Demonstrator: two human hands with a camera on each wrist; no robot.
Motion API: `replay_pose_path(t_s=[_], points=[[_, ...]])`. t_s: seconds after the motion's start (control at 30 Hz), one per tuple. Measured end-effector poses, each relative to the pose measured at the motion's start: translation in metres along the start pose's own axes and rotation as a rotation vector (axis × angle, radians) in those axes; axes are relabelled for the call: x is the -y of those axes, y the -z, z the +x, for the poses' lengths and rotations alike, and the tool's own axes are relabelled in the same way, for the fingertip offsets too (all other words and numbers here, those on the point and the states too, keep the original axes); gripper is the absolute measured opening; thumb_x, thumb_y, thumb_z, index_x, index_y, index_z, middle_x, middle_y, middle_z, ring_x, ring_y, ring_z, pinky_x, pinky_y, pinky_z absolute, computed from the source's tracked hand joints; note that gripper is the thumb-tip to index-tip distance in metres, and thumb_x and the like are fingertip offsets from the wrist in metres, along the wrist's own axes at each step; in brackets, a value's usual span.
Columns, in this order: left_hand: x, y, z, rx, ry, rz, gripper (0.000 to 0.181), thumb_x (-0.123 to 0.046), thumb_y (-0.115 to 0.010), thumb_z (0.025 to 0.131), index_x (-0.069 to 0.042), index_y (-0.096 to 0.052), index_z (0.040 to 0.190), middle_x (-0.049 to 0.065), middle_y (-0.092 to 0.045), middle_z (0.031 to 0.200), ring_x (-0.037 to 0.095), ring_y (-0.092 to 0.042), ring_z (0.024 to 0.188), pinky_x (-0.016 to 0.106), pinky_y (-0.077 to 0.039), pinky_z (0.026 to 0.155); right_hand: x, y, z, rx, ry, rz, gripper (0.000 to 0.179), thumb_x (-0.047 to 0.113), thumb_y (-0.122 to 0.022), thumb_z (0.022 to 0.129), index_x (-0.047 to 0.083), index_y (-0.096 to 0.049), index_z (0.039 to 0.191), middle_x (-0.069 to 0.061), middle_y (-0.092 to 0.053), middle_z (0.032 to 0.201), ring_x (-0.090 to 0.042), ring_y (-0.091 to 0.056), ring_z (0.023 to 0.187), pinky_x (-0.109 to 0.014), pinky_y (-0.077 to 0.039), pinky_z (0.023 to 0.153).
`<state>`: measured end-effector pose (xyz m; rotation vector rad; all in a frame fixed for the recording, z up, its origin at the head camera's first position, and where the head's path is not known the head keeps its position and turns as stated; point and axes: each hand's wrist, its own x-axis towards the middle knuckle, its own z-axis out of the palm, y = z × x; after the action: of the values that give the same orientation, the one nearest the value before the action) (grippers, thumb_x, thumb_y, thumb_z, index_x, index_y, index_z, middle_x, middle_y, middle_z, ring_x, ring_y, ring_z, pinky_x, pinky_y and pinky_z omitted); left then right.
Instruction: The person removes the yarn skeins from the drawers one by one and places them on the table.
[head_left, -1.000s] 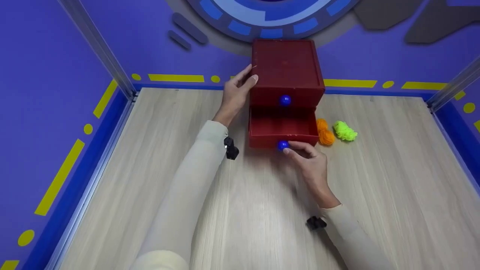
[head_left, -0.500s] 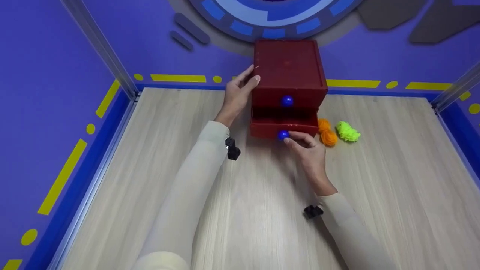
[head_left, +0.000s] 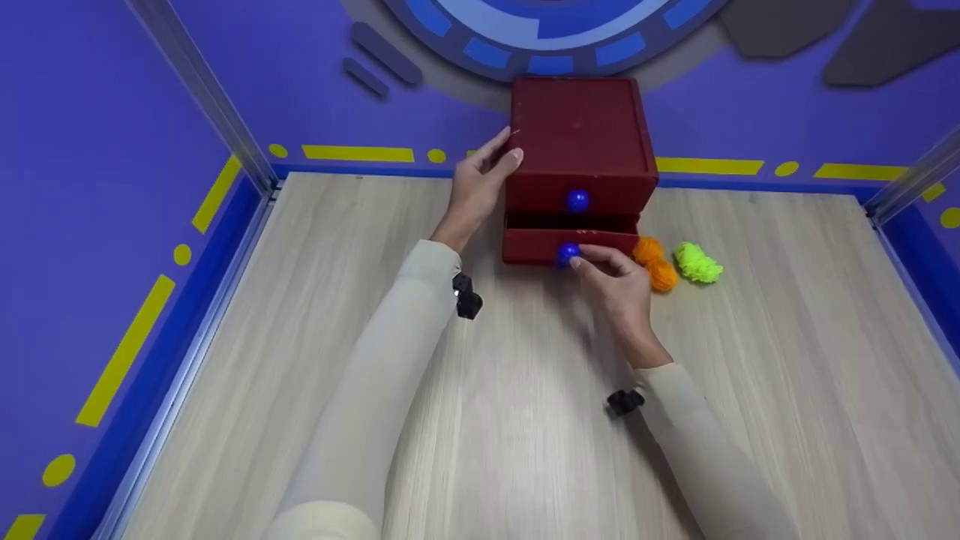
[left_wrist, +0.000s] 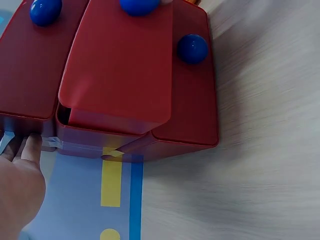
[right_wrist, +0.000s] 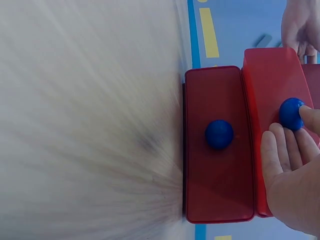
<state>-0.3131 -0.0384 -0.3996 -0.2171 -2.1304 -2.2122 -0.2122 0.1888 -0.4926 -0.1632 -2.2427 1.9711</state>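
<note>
A dark red drawer cabinet [head_left: 577, 124] stands against the back wall. Its middle drawer [head_left: 529, 246] sticks partly out, with a dark gap above its front. My right hand [head_left: 621, 292] pinches that drawer's round blue knob [head_left: 568, 253] between thumb and fingers; the right wrist view shows the knob [right_wrist: 291, 113] there too. On the cabinet's left side rests my left hand [head_left: 474, 187], fingers along the wall and thumb near the upper front edge. In the left wrist view, fingertips of the left hand [left_wrist: 21, 192] touch the side.
Right of the cabinet lie an orange yarn bundle [head_left: 655, 264] and a lime-green yarn bundle [head_left: 697, 262] on the wooden tabletop [head_left: 495, 420]. The lower drawer [right_wrist: 220, 185], with its own blue knob [right_wrist: 219, 134], sits flush. Blue panels [head_left: 97, 150] enclose the table.
The right hand has pushed the middle drawer inward, so its opening has narrowed from wide to a slim gap. The left hand has stayed on the cabinet's side.
</note>
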Motion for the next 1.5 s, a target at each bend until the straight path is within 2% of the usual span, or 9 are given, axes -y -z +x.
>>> replay_pose_path(t_s=[0.47,0.97,1.27,1.5], points=[[0.0,0.0,0.0,0.0,-0.007,0.002,0.055,-0.028,-0.07,0.106,-0.015,-0.055,0.157,0.0,-0.048,0.162,0.003,-0.043,0.146,0.015,-0.038,0.111,0.001,-0.003,0.017,0.013,0.02,0.023,0.038,0.037,-0.087,0.092,0.011,-0.081,0.12,-0.004,-0.076,0.114,-0.02,-0.066,0.101,-0.025,-0.057,0.084],[0.0,-0.001,0.0,-0.003,-0.011,-0.008,0.055,-0.026,-0.07,0.106,-0.013,-0.055,0.157,0.002,-0.049,0.162,0.005,-0.045,0.145,0.015,-0.04,0.11,0.004,-0.005,0.027,0.02,0.044,0.042,0.036,0.03,-0.086,0.093,0.006,-0.08,0.12,-0.005,-0.076,0.113,-0.018,-0.069,0.1,-0.025,-0.058,0.087],[0.0,-0.002,-0.001,-0.01,-0.016,-0.008,0.053,-0.025,-0.069,0.106,-0.013,-0.055,0.156,0.005,-0.048,0.163,0.008,-0.043,0.147,0.016,-0.039,0.111,-0.002,-0.004,0.028,0.022,0.056,0.04,0.035,0.031,-0.086,0.093,0.009,-0.08,0.119,-0.005,-0.077,0.113,-0.019,-0.07,0.101,-0.026,-0.058,0.086],[0.001,-0.002,0.0,-0.007,-0.011,-0.026,0.054,-0.026,-0.07,0.106,-0.013,-0.055,0.156,0.002,-0.048,0.162,0.005,-0.044,0.145,0.015,-0.04,0.11,-0.009,-0.001,0.026,0.022,0.065,0.086,0.036,0.028,-0.088,0.091,0.006,-0.08,0.119,-0.007,-0.077,0.112,-0.021,-0.07,0.101,-0.026,-0.059,0.086]])
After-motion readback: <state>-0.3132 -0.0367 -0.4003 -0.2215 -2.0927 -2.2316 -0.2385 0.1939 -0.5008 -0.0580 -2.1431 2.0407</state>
